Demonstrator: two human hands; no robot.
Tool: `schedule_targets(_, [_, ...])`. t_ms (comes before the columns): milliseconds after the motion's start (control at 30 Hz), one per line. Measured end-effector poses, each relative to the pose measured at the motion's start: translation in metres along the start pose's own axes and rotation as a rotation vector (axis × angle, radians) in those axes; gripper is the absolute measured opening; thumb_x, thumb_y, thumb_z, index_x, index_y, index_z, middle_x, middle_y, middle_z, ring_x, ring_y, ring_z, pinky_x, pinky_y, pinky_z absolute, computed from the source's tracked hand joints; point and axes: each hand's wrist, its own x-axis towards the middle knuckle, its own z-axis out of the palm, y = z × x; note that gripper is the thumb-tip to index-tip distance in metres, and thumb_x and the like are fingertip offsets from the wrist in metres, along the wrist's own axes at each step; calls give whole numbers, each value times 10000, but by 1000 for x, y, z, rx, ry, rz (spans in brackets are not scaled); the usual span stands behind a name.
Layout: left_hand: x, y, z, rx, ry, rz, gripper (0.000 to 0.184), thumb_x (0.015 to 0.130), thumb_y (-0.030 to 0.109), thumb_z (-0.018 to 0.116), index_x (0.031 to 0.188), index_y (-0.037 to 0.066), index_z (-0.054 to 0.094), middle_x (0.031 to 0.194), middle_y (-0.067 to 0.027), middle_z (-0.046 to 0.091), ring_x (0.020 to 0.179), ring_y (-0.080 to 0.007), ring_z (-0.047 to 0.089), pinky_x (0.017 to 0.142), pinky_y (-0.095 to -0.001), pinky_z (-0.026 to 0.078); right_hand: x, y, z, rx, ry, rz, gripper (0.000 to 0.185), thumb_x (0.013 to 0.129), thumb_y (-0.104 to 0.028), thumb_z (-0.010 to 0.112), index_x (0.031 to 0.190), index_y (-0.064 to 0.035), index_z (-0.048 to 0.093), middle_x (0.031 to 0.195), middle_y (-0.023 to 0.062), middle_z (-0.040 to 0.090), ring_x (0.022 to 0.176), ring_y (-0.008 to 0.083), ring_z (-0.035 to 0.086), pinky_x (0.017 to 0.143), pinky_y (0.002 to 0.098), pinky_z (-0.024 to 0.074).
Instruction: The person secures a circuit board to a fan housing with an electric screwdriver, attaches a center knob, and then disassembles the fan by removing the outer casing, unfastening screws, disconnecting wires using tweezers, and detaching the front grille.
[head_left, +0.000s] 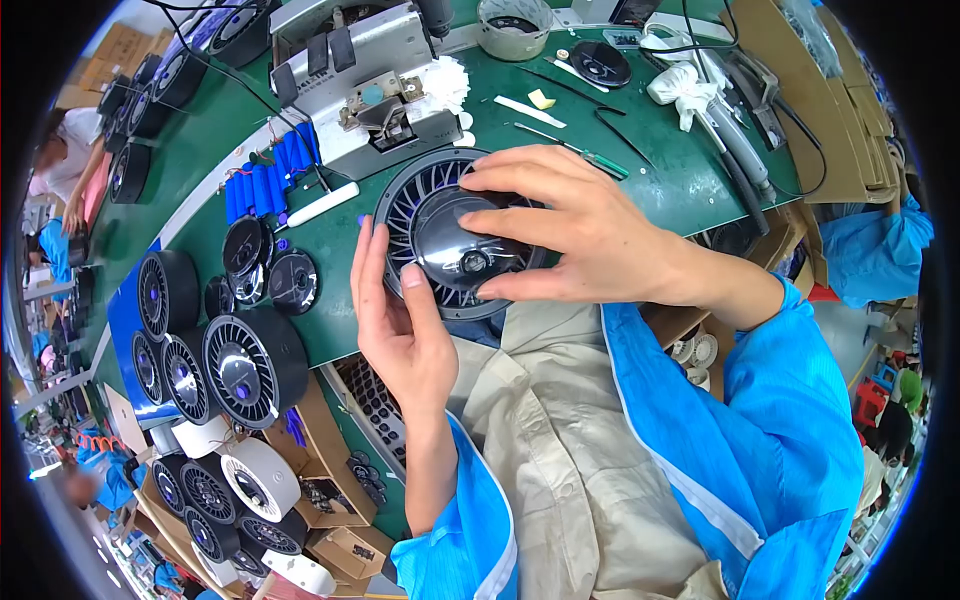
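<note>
Plainly, I saw the glossy black domed plastic cap (440, 243) between both hands, over the middle of the round black spoked wheel (403, 208), no long axis showing. My right hand (590, 228), nearer, gripped it; my left hand (405, 338) stood loosely open at the wheel's near-left edge.

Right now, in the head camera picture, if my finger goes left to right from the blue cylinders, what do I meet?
Blue cylinders → middle spoked wheel → flat black disc → knotted white plastic → brown cardboard.
</note>
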Motion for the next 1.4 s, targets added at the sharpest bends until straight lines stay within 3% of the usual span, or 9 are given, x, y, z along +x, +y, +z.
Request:
schedule_targets(233, [-1,1,-1,15,-5,-20,408,1094,79,560,1484,-41,563,1635,-237,427,1352,-245,581,1054,-323,507,5,1,3,-38,-35,13,524,741,-315,932,1177,-71,772,1378,121,671,1308,354,606,1041,480,520])
schedule_targets(767, [-1,5,-6,58,-50,-52,378,1077,100,609,1428,-40,613,1618,-240,438,1425,-311,523,1138,-399,461,21,11,-7,-52,-188,-90,497,791,-319,877,1196,-47,781,1362,136,693,1364,332,571,1119,459,475])
schedule_targets(867, [0,3,-6,141,-52,18,369,1086,86,591,1430,-46,618,1599,-193,468,1348,-231,578,1082,-346,498,23,12,-10,-50,-208,-92,495,792,-308,876,1195,-39,778,1351,142,697,1369,339,568,1130,463,470])
schedule_targets(1167, [1,1,-11,203,-103,72,362,1081,104,614,1417,-31,637,1590,-199,456,1376,-247,555,1088,-354,493,23,13,-11,-28,-235,-98,521,758,-294,915,1192,-37,782,1416,145,664,1389,363,560,1098,495,482])
schedule_targets(1267, [2,2,-11,176,-87,54,374,1015,89,701,1378,0,679,1583,-243,476,1394,-354,552,1126,-434,461,22,10,-12,-49,-229,-61,575,757,-301,918,1237,-27,757,1502,173,594,1410,377,542,1123,501,474])
schedule_targets(1400, [5,4,-15,215,-112,50,407,987,93,743,1380,9,681,1563,-239,491,1380,-358,562,1113,-436,473,18,18,-7,42,-199,65,670,751,-305,927,1313,-11,711,1578,211,507,1433,400,520,1151,487,465])
